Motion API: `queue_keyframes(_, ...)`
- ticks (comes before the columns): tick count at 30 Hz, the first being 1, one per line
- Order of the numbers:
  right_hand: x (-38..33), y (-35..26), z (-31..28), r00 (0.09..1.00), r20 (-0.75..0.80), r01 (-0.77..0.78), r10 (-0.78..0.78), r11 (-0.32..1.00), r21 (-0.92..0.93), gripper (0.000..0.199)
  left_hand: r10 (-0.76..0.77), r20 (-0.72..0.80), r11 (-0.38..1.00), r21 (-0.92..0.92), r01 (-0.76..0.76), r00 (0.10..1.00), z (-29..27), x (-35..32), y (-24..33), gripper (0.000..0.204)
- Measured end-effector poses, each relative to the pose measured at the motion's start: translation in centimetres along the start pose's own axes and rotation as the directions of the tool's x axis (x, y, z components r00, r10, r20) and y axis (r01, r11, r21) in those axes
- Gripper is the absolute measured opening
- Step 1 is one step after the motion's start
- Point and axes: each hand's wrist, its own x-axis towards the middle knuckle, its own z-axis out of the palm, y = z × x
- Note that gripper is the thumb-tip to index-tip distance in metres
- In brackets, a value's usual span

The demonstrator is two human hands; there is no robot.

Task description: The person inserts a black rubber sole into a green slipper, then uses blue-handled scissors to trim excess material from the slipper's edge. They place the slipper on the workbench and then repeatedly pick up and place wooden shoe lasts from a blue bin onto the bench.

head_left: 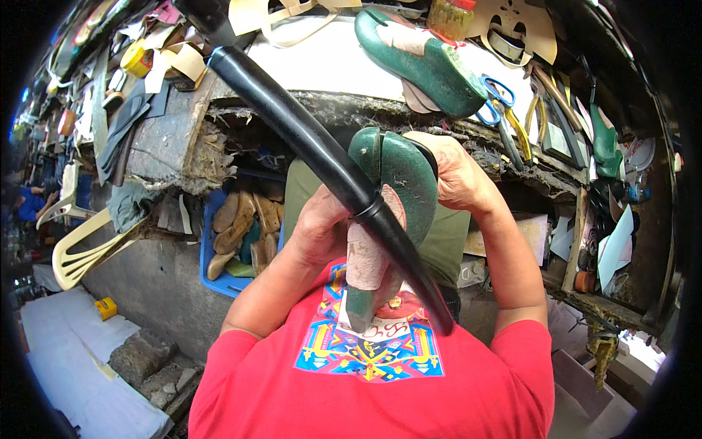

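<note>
Workbench point(172, 139) spans far side; long black tube point(303, 135) slants across view; green shoe form point(411, 183) held on bench's near side, partly behind tube; second green form point(431, 67) lies on bench; right hand point(455, 172) grips held form's upper right side; left hand point(318, 230) at form's left, fingers hidden, cannot tell grip; blue-handled scissors point(502, 104) near bench edge

head: head-worn wide fisheye | faces steeply down | close above red cloth T-shirt point(373, 401) | rough brown wooden bench point(172, 135), near edge crossing upper part
</note>
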Motion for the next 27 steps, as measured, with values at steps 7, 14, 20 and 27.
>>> queue_keyframes(7,-0.7,2.1,1.6,0.992,-0.020,-0.116,0.121,0.978,0.172,0.013,0.029,0.015,0.995,0.092,-0.030,0.999,0.7,0.6,0.4,0.050)
queue_keyframes(14,0.3,-5.2,-4.8,0.884,-0.214,-0.379,0.414,0.906,0.187,0.029,-0.061,0.031,0.976,0.209,0.053,0.998,2.0,0.3,2.5,0.046)
queue_keyframes(20,-0.6,-11.3,-3.6,0.999,0.053,0.013,0.004,0.952,-0.304,0.058,-0.052,0.113,0.996,0.078,0.043,0.992,1.1,0.8,2.2,0.050)
queue_keyframes(27,-0.8,-10.6,-1.4,0.998,-0.036,0.030,-0.045,0.936,-0.352,0.059,-0.031,0.044,0.999,0.009,0.030,0.999,-2.4,-0.1,-1.6,0.090)
